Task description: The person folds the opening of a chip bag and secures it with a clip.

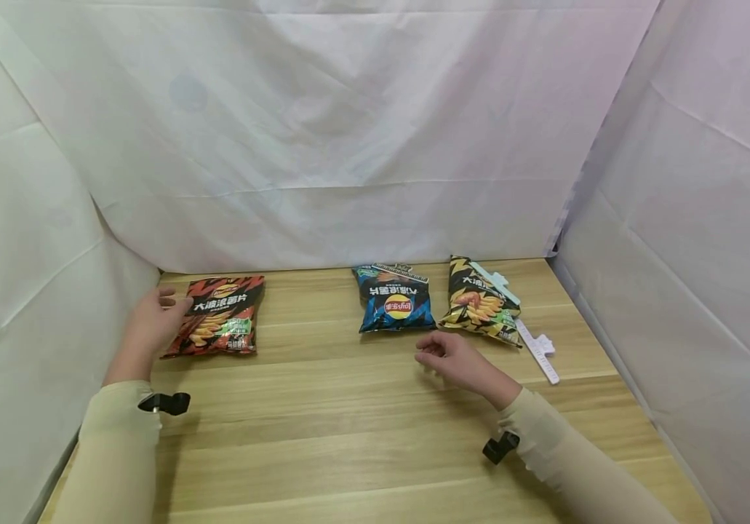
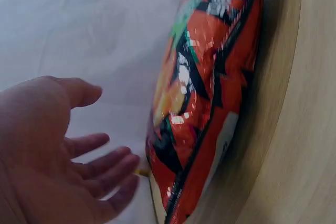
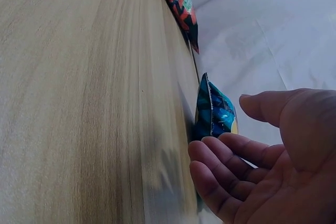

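A red and black bag of potato chips (image 1: 225,314) lies at the left of the table. My left hand (image 1: 153,324) is over its left edge, thumb and fingers spread; the left wrist view shows a gap between the hand (image 2: 68,156) and the bag (image 2: 199,93). My right hand (image 1: 463,364) hovers in front of a blue chip bag (image 1: 396,309), its fingers loosely bent and holding nothing. Across the blue bag's far end runs a pale sealing clip (image 1: 402,273). To the right, a yellow and black chip bag (image 1: 476,302) carries a light green sealing clip (image 1: 497,282).
A loose white sealing clip (image 1: 538,351) lies right of the yellow bag. White cloth walls (image 1: 322,145) enclose the wooden table (image 1: 322,437) at the back and both sides. Each forearm wears a small black wrist mount (image 1: 166,403).
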A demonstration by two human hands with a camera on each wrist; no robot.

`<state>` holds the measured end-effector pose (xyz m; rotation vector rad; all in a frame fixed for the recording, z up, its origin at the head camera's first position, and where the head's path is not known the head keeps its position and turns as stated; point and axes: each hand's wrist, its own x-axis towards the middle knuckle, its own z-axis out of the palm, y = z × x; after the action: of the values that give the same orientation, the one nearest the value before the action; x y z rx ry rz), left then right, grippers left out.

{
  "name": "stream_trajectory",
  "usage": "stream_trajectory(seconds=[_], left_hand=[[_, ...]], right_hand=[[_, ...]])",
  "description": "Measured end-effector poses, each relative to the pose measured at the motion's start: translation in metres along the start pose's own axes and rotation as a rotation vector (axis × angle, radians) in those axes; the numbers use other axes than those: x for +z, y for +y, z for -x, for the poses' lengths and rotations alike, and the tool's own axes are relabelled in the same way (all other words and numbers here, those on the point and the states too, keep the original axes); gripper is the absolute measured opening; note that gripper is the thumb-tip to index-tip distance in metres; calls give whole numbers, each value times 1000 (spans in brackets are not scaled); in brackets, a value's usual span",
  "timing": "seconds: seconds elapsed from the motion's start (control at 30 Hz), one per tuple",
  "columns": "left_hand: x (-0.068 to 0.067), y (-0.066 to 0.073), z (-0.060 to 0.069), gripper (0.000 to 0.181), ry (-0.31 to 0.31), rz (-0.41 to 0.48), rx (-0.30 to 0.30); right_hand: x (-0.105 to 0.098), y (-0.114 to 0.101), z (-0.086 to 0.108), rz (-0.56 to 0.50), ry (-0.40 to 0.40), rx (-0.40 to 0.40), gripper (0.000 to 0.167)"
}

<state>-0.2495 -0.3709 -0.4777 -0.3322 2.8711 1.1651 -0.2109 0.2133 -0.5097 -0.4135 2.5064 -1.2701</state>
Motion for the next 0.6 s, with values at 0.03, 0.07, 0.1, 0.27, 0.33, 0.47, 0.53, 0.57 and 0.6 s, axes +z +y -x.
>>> stream_trajectory(seconds=[0.03,0.07,0.1,0.27,0.33,0.47,0.53,0.57,0.6], left_hand=[[-1,-4,-3,93,-34,-20,-19],[-1,-8,-6,97,-65,-33,-42],[-1,-11,-8,100,-96,-30,-62],[7,-19,-20,101,-166,36,-135],[11,-20,-23,100,-153,31,-137],[17,-20,-27,101,-113,-28,-151],[18,-20,-28,100,-109,-45,-167],[18,-21,-28,98,-109,-48,-174],[18,-21,-28,96,-107,-53,-178]], right_hand=[[0,0,0,6,0,-2,34],[1,0,0,9,-2,-3,33],[1,0,0,13,-3,-5,33],[1,0,1,25,-18,-8,31],[2,0,1,32,-24,-14,29],[2,-1,1,36,-29,-26,27],[1,-1,1,36,-31,-24,27],[1,-1,1,35,-32,-25,27],[1,-1,1,35,-34,-24,27]])
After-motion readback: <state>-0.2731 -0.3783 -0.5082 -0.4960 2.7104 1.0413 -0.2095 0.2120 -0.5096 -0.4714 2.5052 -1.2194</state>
